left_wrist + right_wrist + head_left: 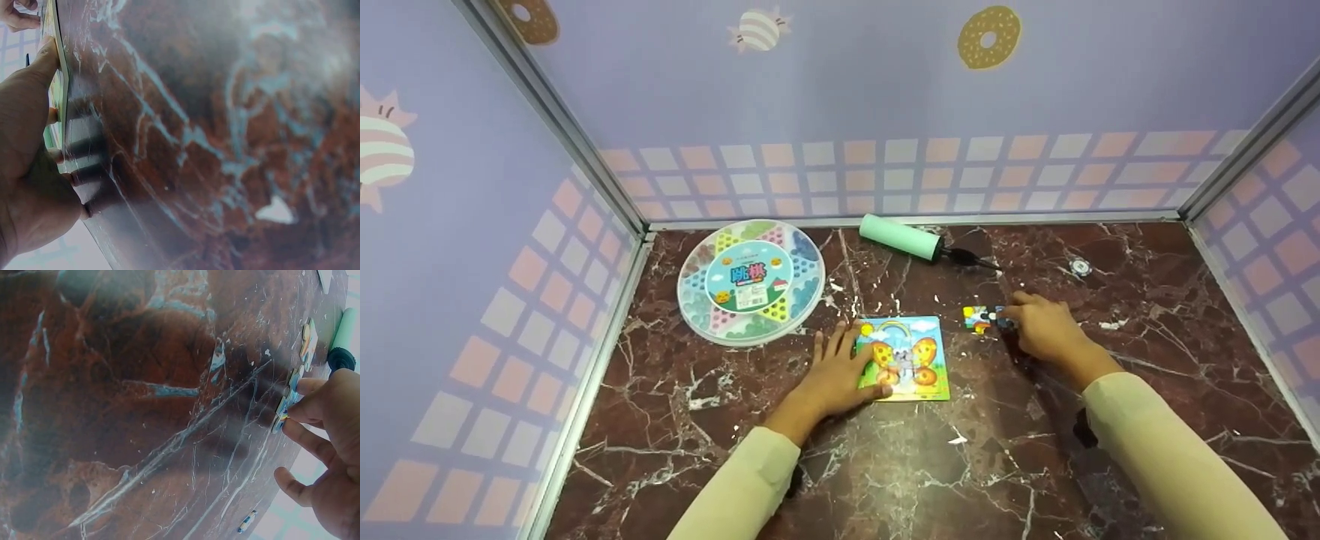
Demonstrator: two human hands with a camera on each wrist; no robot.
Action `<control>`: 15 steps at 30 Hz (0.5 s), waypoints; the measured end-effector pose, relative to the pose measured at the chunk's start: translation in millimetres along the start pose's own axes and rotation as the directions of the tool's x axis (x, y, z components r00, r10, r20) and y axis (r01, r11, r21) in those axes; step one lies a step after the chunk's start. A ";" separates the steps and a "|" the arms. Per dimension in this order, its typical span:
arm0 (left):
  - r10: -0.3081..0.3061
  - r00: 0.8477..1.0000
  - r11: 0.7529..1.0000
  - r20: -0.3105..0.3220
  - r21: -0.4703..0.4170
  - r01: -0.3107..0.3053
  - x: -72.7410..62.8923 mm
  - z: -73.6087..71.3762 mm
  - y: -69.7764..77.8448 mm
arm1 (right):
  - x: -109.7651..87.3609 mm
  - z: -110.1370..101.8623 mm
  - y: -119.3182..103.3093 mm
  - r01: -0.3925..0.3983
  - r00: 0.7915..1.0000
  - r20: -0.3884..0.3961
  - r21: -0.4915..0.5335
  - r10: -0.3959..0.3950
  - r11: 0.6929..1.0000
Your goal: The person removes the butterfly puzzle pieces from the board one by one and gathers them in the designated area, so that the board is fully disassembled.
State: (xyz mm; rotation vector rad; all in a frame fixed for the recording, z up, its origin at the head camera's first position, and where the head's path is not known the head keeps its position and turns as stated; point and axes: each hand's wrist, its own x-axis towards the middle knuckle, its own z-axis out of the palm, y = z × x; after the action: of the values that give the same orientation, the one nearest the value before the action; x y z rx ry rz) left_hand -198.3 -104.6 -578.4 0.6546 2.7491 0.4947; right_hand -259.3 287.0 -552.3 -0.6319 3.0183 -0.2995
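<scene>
A square jigsaw board (924, 326), printed with a mouse that has butterfly wings, lies flat on the marbled tabletop. The left hand (844, 379) rests on its left side, fingers at the far left corner and thumb across the near edge. To the right of the board, the right hand (1046, 330) bends down to a small group of jigsaw pieces (978, 318). In the right wrist view its thumb and index finger pinch at a blue jigsaw piece (279, 410), while the other fingers spread apart. The hand covers part of that group in the head view.
A round Chinese checkers box (701, 330) sits left of the board. Behind lies a mint green hand pump (900, 237) with a black end. A small round chip (1081, 268) is at the back right. Patterned walls (870, 90) enclose the table at the back and sides.
</scene>
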 end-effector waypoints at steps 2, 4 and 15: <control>-0.001 1.000 1.000 0.001 0.001 0.001 0.1 -0.3 -0.5 | 0.6 -0.2 -0.1 -0.001 1.000 0.006 -0.006 0.001 1.000; -0.002 1.000 1.000 0.002 0.000 0.002 -0.1 -0.3 -0.9 | 1.0 0.1 -0.3 -0.003 1.000 0.009 -0.007 0.003 1.000; 0.004 1.000 0.999 0.000 -0.033 -0.004 -0.7 0.4 -2.3 | 0.0 -0.5 -0.6 -0.031 0.999 0.017 0.027 0.031 0.999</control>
State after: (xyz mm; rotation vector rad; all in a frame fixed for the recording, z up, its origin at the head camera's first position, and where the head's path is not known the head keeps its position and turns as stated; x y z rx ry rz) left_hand -198.5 -106.7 -579.5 0.6517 2.7348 0.5392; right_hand -259.1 286.5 -551.7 -0.5823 2.9998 -0.3319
